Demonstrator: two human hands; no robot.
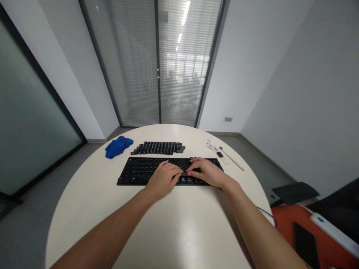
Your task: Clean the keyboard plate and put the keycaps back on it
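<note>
A black keyboard (137, 170) lies flat on the table, many of its key positions without caps and some caps still on along the front row. Over its middle, my left hand (164, 177) is bent inward, thumb and forefinger brought together at a small dark keycap (184, 174). From the other side my right hand (208, 172) reaches the same piece with thumb and fingertips. The fingers partly cover it, so its exact shape is hard to see. Behind the keyboard, loose black keycaps (159, 148) stand in several rows.
A crumpled blue cloth (117, 147) lies at the table's back left. To the back right are a thin stick-like brush (233, 159) and a wire tool with a black part (220, 154). An orange chair (283, 224) holding a phone (305, 243) and a white power strip (333, 231) stands right of the round table (92, 209).
</note>
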